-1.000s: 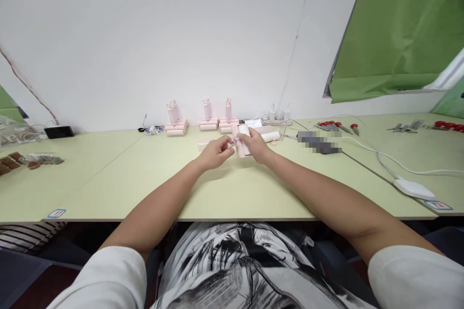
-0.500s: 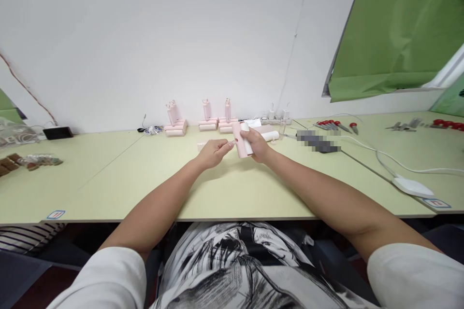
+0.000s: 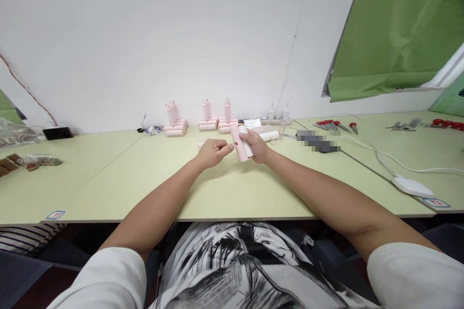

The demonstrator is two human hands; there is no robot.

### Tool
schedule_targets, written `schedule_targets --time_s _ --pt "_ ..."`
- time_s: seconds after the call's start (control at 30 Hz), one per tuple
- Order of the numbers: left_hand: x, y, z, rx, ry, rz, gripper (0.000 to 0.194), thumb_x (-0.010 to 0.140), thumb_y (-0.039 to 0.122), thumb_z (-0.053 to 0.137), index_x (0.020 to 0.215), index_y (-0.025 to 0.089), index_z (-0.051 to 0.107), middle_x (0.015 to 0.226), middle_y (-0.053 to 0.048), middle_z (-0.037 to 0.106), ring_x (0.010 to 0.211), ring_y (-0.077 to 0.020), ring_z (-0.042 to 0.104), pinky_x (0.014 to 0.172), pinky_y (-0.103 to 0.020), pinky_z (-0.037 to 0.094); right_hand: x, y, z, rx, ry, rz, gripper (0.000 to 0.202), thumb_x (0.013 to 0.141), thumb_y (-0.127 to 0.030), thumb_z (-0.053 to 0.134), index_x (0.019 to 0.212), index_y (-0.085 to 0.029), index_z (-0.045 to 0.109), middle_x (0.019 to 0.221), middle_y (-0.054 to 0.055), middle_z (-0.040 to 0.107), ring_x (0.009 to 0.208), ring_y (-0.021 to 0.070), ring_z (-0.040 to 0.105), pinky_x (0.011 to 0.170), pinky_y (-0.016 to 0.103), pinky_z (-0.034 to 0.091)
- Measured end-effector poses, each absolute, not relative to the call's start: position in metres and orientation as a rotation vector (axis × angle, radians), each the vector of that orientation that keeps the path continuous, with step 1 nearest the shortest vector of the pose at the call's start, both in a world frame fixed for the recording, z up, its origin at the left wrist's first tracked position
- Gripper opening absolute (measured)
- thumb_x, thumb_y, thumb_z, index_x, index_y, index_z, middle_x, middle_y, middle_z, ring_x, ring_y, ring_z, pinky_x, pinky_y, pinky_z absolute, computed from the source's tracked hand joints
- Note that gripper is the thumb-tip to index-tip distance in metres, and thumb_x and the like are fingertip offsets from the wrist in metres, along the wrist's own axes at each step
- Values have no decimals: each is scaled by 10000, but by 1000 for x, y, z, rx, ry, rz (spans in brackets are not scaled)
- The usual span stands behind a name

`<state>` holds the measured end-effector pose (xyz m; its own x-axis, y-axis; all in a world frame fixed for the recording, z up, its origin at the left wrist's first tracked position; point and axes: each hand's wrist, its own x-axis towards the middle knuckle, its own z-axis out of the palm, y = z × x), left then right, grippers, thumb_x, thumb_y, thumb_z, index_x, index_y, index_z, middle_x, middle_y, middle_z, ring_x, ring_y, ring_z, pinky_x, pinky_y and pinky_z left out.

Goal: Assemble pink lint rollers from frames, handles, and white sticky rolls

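My right hand [image 3: 258,146] is wrapped round a pink-and-white case [image 3: 239,148] made of two rounded halves side by side, held tilted above the table. A small dark hole shows in its pink side. At that hole my left hand [image 3: 213,153] pinches thumb and finger together; whatever is between the fingertips is too small to make out. Behind my right hand lies another pink-and-white case [image 3: 270,135]. A small clear piece [image 3: 200,145] rests on the table just beyond my left hand.
Several pink cases [image 3: 175,128] with clear pink-topped tubes [image 3: 227,110] on them line the wall. A clear tube [image 3: 282,130] stands at the right, near a blurred dark object [image 3: 317,141]. Red-handled tools [image 3: 328,125], a white cable and a white pad [image 3: 413,186] lie farther right.
The case in my right hand has tipped slightly, its lower end moving down and to the right. My left fingertips stay at the hole.
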<state>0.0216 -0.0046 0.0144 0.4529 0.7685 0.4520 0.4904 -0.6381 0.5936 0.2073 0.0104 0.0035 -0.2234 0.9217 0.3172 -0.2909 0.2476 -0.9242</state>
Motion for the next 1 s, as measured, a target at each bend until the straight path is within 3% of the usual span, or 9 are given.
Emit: schedule_targets --time_s 0.23,0.53,1.0 --pt "20 -4 14 2373 1214 947 509 857 574 472 551 180 369 546 32 335 529 -97 305 520 -285 206 209 13 1 -720 -1391 1215 392 642 -458 719 888 -209 542 710 -37 529 626 137 479 551 255 373" --pt "16 1 12 2583 1221 495 518 888 661 351 685 201 472 663 -24 572 583 -161 469 552 -294 308 206 23 -20 -967 -1521 981 304 680 -390 667 888 -194 565 776 -17 576 716 160 507 611 266 407" --pt "17 10 -1 2620 1241 420 488 903 630 368 731 203 528 694 -61 612 609 -207 525 584 -318 320 199 16 -27 -1011 -1415 1144 332 660 -367 688 916 -214 542 726 -36 568 669 161 523 549 264 408"
